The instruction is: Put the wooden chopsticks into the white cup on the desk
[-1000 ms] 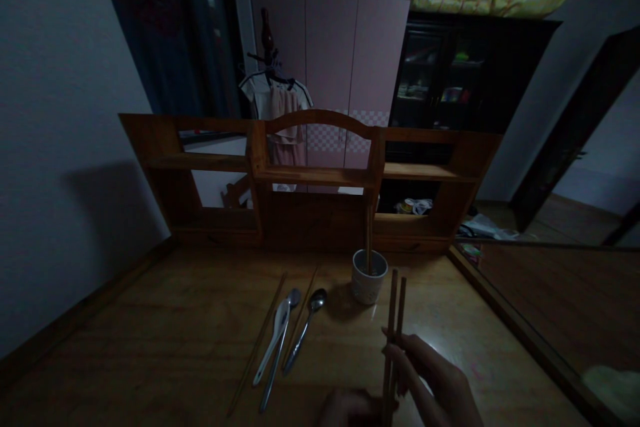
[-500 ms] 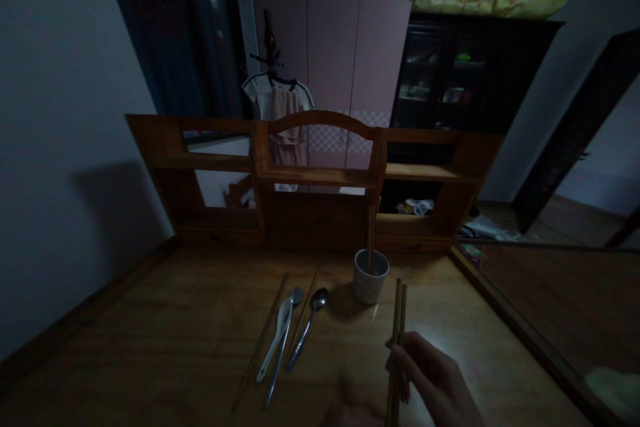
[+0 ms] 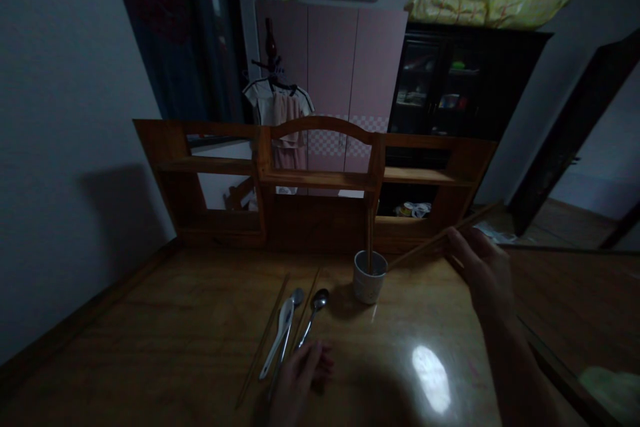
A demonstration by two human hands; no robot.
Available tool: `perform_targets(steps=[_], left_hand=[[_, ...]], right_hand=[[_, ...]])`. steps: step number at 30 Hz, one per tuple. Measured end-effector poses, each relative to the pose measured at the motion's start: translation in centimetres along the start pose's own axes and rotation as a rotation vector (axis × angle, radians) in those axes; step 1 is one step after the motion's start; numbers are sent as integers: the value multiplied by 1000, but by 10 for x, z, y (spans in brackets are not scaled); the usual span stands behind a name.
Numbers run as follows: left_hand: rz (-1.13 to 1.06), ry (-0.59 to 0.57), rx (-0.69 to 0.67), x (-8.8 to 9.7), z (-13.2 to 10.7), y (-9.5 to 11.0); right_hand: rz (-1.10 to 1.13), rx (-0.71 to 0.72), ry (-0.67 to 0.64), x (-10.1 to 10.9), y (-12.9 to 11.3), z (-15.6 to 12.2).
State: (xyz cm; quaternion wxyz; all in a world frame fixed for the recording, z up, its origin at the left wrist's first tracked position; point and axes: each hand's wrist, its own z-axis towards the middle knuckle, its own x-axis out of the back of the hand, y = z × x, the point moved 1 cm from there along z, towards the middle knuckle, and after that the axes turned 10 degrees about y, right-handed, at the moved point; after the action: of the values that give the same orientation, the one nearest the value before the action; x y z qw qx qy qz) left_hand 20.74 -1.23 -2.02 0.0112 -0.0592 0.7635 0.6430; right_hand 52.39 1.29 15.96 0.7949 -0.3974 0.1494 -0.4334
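Holding a chopstick pair (image 3: 425, 247) pinched in the right hand (image 3: 483, 267): fingers closed on the far end, sticks side by side. The pair's long axis runs diagonally, from high on the right down and left, and the free tips end just beside the right edge of the cup (image 3: 369, 287); can't tell if they touch the rim. So the cup lies left of and below the right hand, straight along the line of the sticks. The right hand is the nearer hand to it; the left is well apart. The cup is a small white one standing upright on the table (image 3: 175, 333), just in front of the shelf unit (image 3: 320, 179). In it is one upright chopstick (image 3: 369, 233) leaning on the far rim; nothing else in it shows, and the inside is too dark to be sure. The left hand (image 3: 300, 380) is low at the near edge, fingers loosely curled over the handle ends of the white spoon (image 3: 278, 337) and the metal spoons (image 3: 315, 303); can't tell if it grips any of them. Loose chopsticks (image 3: 265, 333) lie flat alongside the spoons, all pointing away from the person and slightly right, left of the cup.
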Motion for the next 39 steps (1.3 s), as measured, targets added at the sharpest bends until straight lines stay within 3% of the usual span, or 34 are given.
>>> perform_targets(steps=[4,7,10,18,29,39], left_hand=[[29,-41,-44,-2,-5,-11],[78,-61,-95,-4,-7,-17],[125,-76,-109,-4,-4,-20],[260,-170,-113,-8,-1,-20],[296,-147,-152,-10,-2,-21],[341,-213,-169,-8,-2,-18]], right_hand=[[-67,17,-94,-45,17,18],[-49,-13,-235,-71,30,8],[-61,-35,-329,-83,41,-5],[-107,-66,-422,-92,52,-15],[-172,-56,-424,-95,60,-7],[-144,-81,-461,-98,67,-5]])
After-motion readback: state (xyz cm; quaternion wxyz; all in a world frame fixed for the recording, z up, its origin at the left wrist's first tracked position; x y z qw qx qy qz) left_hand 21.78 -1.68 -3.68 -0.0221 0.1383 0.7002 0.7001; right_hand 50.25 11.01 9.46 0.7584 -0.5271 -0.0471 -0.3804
